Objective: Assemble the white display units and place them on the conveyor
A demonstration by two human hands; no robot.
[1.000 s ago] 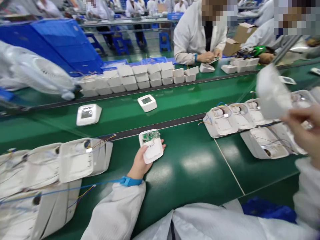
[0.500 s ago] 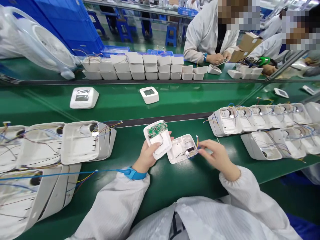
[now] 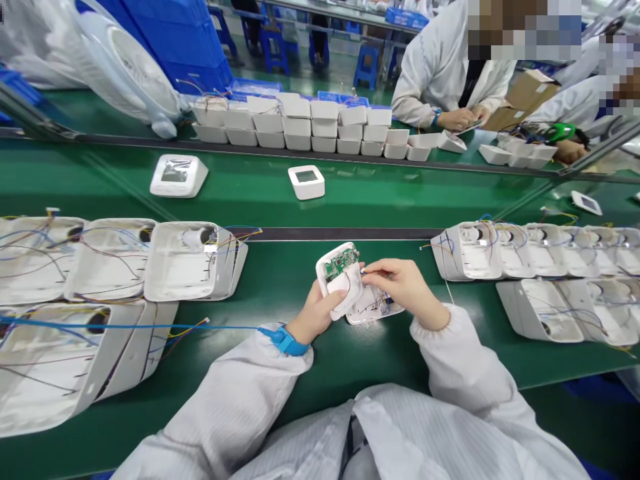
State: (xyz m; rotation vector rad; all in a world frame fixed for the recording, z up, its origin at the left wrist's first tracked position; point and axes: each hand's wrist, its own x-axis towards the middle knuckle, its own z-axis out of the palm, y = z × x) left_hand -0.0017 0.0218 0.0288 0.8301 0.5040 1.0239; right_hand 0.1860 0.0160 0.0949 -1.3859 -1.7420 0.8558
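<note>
My left hand (image 3: 320, 310), a blue wrist strap (image 3: 289, 341) at its wrist, grips a white device cover (image 3: 344, 288) with a green circuit board (image 3: 343, 262) along its top. Thumb on the near face, fingers behind. Pinched between the fingertips of my right hand (image 3: 395, 280) is a small wire connector (image 3: 364, 271), held close to the cover's right edge beside the board. Whether it touches the board I cannot tell. Under both hands an open white housing (image 3: 367, 313) lies on the green bench, partly covered by the cover and my right hand.
Open white housings with loose wires stand in rows at left (image 3: 183, 260) and right (image 3: 480, 250). Two finished-looking units with screens (image 3: 179, 176) (image 3: 307, 182) sit on the green belt beyond. Farther off are stacked white shells (image 3: 297, 127), a fan (image 3: 133, 63) and a co-worker (image 3: 440, 80).
My right hand has moved left from the housing's right side to the cover's edge, bringing the wire connector along. The cover now overlaps more of the housing. The camera view has shifted.
</note>
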